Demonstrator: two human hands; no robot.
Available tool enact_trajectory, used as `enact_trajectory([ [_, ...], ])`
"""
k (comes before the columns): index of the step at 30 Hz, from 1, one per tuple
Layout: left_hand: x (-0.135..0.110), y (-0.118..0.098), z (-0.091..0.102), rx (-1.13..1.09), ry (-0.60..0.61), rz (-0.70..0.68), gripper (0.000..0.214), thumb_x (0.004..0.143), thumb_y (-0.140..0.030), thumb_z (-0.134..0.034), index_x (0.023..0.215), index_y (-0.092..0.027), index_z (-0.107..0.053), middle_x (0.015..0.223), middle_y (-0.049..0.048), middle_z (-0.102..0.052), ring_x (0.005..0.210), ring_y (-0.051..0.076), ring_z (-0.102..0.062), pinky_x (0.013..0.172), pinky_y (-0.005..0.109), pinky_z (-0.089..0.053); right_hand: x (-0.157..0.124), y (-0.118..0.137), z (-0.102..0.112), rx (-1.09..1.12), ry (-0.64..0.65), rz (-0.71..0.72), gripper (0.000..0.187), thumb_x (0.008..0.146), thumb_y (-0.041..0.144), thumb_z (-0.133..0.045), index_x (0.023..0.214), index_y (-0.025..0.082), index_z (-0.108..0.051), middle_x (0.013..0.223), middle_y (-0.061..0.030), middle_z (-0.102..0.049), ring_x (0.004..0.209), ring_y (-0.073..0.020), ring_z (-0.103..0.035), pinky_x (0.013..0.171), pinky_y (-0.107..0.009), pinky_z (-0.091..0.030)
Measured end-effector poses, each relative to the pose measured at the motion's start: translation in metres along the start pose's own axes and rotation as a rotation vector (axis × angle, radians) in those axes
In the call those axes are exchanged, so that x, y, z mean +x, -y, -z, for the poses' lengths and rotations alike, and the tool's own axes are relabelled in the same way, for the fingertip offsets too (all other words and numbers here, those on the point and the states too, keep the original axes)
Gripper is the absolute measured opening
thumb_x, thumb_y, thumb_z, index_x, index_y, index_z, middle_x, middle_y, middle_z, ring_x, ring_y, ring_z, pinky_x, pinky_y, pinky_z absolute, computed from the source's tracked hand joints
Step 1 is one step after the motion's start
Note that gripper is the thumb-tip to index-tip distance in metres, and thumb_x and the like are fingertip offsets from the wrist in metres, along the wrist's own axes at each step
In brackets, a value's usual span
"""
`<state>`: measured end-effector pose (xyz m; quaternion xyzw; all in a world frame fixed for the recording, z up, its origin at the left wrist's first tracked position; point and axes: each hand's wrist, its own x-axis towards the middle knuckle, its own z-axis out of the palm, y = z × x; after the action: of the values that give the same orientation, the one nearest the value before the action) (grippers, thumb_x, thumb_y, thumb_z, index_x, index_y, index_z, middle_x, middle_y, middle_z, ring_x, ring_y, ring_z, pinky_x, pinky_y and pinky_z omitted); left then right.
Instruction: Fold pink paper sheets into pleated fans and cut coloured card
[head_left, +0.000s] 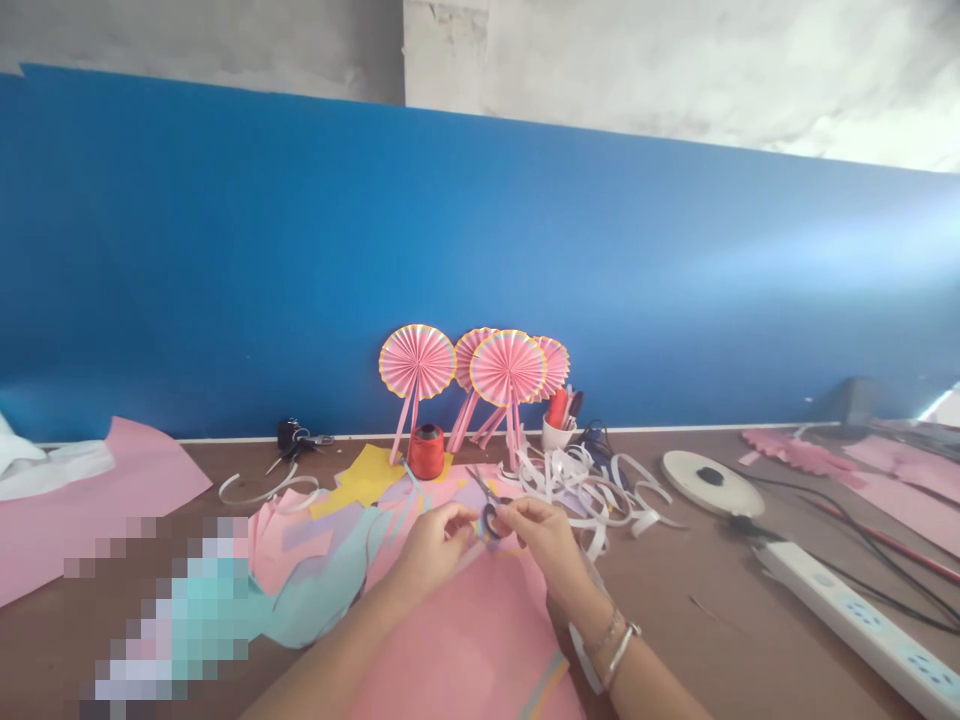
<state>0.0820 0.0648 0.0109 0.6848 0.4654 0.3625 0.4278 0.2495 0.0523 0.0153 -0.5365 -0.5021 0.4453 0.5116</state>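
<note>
My left hand (pixel 435 548) is closed in a pinch above pink paper (pixel 450 650); whatever lies between its fingertips is too small to make out. Facing it, my right hand (pixel 546 540) has its thumb and fingers closed at the dark handles of a small pair of scissors (pixel 487 497), whose blades point away and to the left. Pastel paper strips lie beneath and around the fingers. Just beyond stands a red thread spool (pixel 427 453). Pink pleated paper fans (pixel 418 364) with ribbon-like strips lean upright against the blue panel.
White curled ribbon (pixel 577 480) is heaped right of my hands, near a white cup (pixel 558 434) of tools. A ribbon reel (pixel 712 482) and a power strip (pixel 862 610) with cables lie further right. Left are pastel paper pieces (pixel 322 590) and keys (pixel 300 440).
</note>
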Motion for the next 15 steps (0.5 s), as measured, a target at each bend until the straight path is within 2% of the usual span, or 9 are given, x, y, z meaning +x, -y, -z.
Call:
enact_trajectory([
  [4, 0.004, 0.003, 0.001, -0.067, -0.033, 0.017, 0.02, 0.075, -0.019, -0.049, 0.087, -0.017, -0.065, 0.092, 0.0055, -0.071, 0.087, 0.02, -0.064, 0.08, 0.032, -0.049, 0.002, -0.003, 0.001, -0.019, 0.01, 0.009, 0.037, 0.07, 0.051, -0.063, 0.067, 0.015, -0.068, 0.07, -0.0083, -0.07, 0.062, -0.0168, -0.059, 0.049, -0.024, -0.04],
  [9, 0.005, 0.006, 0.0, 0.026, -0.136, -0.066, 0.019, 0.077, -0.018, -0.051, 0.088, -0.018, -0.066, 0.088, 0.0047, -0.07, 0.081, 0.019, -0.064, 0.074, 0.03, -0.049, 0.003, -0.003, -0.004, 0.095, 0.096, -0.005, 0.037, 0.067, 0.053, -0.067, 0.068, 0.016, -0.066, 0.069, -0.0067, -0.069, 0.061, -0.0163, -0.059, 0.052, -0.025, -0.04],
  [13, 0.0, 0.005, -0.001, 0.241, -0.191, -0.362, 0.013, 0.081, -0.022, -0.056, 0.09, -0.02, -0.065, 0.084, 0.0033, -0.068, 0.08, 0.018, -0.061, 0.073, 0.03, -0.046, -0.001, -0.003, -0.009, 0.197, 0.215, -0.049, 0.034, 0.07, 0.05, -0.066, 0.078, 0.017, -0.07, 0.073, -0.0058, -0.069, 0.067, -0.0164, -0.06, 0.056, -0.025, -0.039],
  [15, -0.003, 0.004, 0.0, 0.37, -0.214, -0.517, 0.011, 0.085, -0.021, -0.054, 0.088, -0.021, -0.065, 0.082, 0.003, -0.067, 0.078, 0.018, -0.059, 0.074, 0.031, -0.044, -0.003, -0.003, -0.01, 0.238, 0.254, -0.073, 0.032, 0.071, 0.048, -0.066, 0.08, 0.017, -0.071, 0.073, -0.0055, -0.069, 0.069, -0.0158, -0.059, 0.057, -0.024, -0.038],
])
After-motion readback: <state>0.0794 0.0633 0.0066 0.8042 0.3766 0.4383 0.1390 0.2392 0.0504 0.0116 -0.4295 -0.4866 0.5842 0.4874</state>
